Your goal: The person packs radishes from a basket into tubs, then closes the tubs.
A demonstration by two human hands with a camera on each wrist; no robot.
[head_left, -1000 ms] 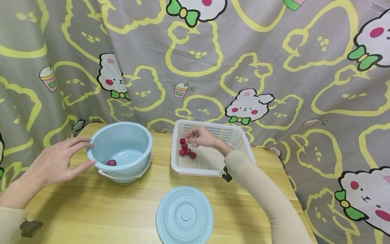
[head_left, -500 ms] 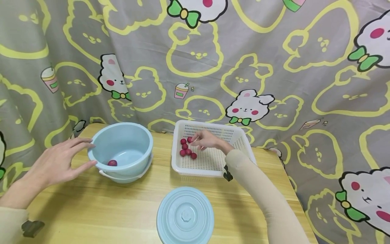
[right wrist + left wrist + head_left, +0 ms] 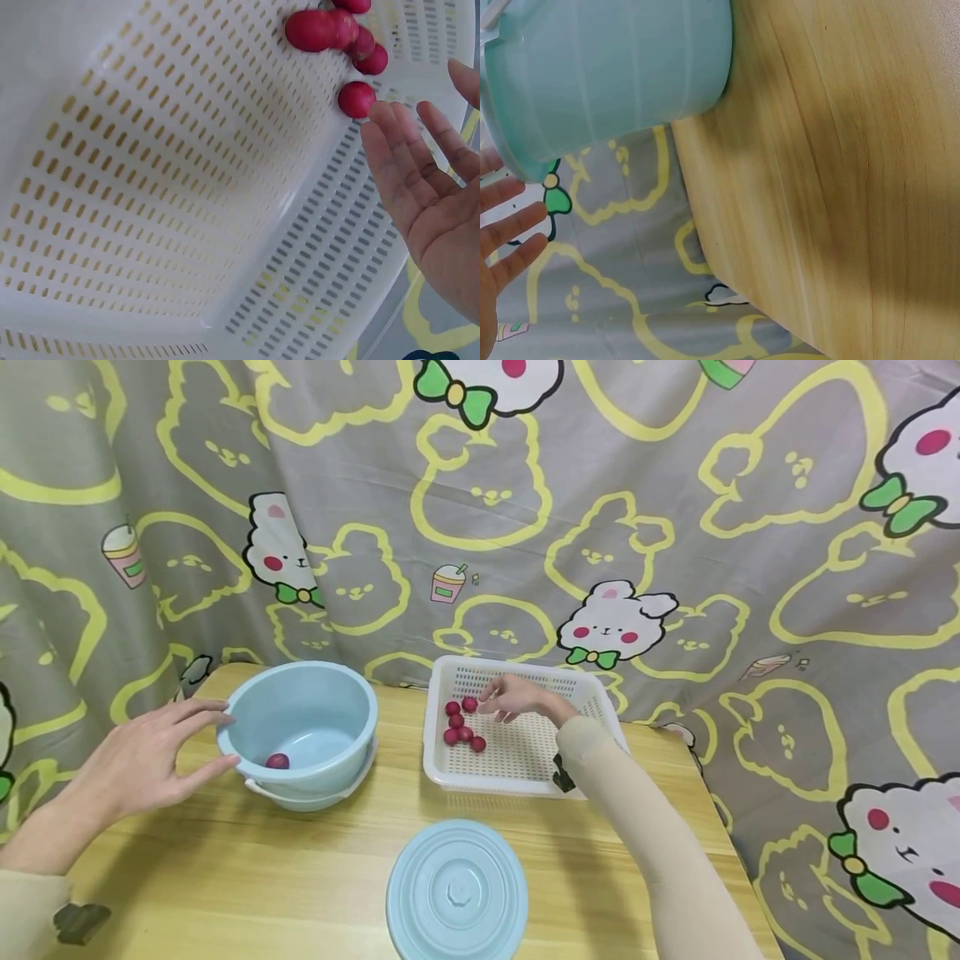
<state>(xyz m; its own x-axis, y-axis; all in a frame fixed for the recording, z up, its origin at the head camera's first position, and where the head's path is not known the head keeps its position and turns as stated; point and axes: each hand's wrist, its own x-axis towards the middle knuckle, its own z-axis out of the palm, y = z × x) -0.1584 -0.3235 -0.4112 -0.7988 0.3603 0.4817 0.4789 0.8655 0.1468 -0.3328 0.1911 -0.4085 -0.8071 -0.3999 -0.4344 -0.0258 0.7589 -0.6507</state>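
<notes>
The fingers [image 3: 397, 150] of my right hand [image 3: 517, 697] are straight and slightly apart, holding nothing, inside the white slotted basket [image 3: 600, 706]. One red fruit [image 3: 469, 703] lies just off their tips, and from the right wrist view I cannot tell whether the tips touch it or stop just short. Four more red fruits [image 3: 459, 733] sit in a loose cluster just in front of it, toward the basket's left wall.

Half a second ago that same fruit seemed to be pinched at my fingertips. Now it rests on the basket floor and the hand lies open beside it, so the pick looks to have slipped or been let go. I judge this fruit is not yet on its way out of the basket, and the grasp will need doing again.

A second ago my hand hung over the cluster with its fingers bent downward. It has since drawn a little toward the basket's back right.

To the left of the basket stands the pale blue bowl [image 3: 300, 727], with a single red fruit [image 3: 277, 761] on its bottom, unmoved. My left hand [image 3: 142, 760] is open at the bowl's far side from the basket, fingers spread, fingertips at or very near the rim. It has kept that pose throughout. The blue lid [image 3: 456, 890] lies flat on the wooden table [image 3: 225, 877] in front of the basket, also unmoved.
</notes>
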